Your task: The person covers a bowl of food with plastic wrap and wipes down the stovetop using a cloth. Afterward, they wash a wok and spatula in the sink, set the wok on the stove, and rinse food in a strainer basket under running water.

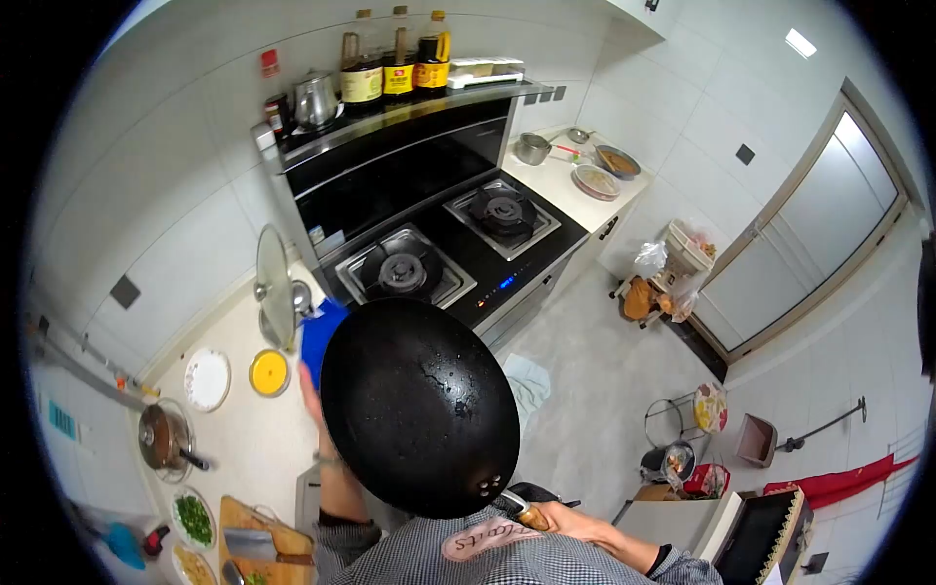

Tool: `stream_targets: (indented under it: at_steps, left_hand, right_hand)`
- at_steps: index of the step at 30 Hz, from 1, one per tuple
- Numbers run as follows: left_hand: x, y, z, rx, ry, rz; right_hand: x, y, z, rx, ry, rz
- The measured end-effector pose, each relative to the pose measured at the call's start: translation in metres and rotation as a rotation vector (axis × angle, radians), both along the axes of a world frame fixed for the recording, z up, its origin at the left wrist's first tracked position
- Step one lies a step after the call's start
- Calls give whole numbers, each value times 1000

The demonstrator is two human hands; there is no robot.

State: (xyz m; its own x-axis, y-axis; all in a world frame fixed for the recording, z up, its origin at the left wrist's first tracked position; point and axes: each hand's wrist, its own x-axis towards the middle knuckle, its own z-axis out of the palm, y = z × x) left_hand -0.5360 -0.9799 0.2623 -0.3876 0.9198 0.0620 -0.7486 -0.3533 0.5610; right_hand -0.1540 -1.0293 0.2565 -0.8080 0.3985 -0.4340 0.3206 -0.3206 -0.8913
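My right hand (565, 522) is wrapped round the wooden handle (532, 517) of a black frying pan (424, 409). The pan is raised in front of my body, its dark inner face turned up to the camera, with some wet drops on it. At the pan's left edge my left hand (311, 395) shows only in part. A blue cloth (320, 333) sticks out just above its fingers and seems held against the pan's underside; the pan hides most of the fingers.
Behind the pan is a two-burner gas hob (402, 271). A glass lid (273, 283), a bowl of yellow liquid (269, 372), a white plate (207, 379) and a cutting board with a cleaver (251, 543) are on the left counter. Bottles (398, 73) line the shelf above.
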Motion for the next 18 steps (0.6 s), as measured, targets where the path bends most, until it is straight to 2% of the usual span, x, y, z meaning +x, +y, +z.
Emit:
stream_targets:
  at_steps: [4,7,10,11,12,13,14,17,18]
  left_hand:
    - [41,67,-7,-102,-43,-243]
    - [89,98,-41,-302,-123,-340]
    - [126,147,-72,-501,-191,-361]
    - [135,168,-81,-572,-207,-352]
    - [142,190,-86,-610,-229,-331]
    - [146,212,-85,-619,-258,-306]
    - [149,229,-86,-457,-357,-306]
    - [157,264,-14,-299,-352,-209]
    - [156,271,-8,-226,-350,-151]
  right_hand:
    - [3,42,-31,-36,112,-104]
    - [-1,100,-26,77,28,-196]
    - [10,174,-29,283,-227,-251]
    - [12,203,-20,286,-225,-233]
    - [14,235,-4,160,-277,-273]
    - [18,268,6,39,-330,-307]
    - [26,299,-5,81,-247,-352]
    - [41,404,-8,91,-280,-296]
    - [42,440,-11,75,-282,-288]
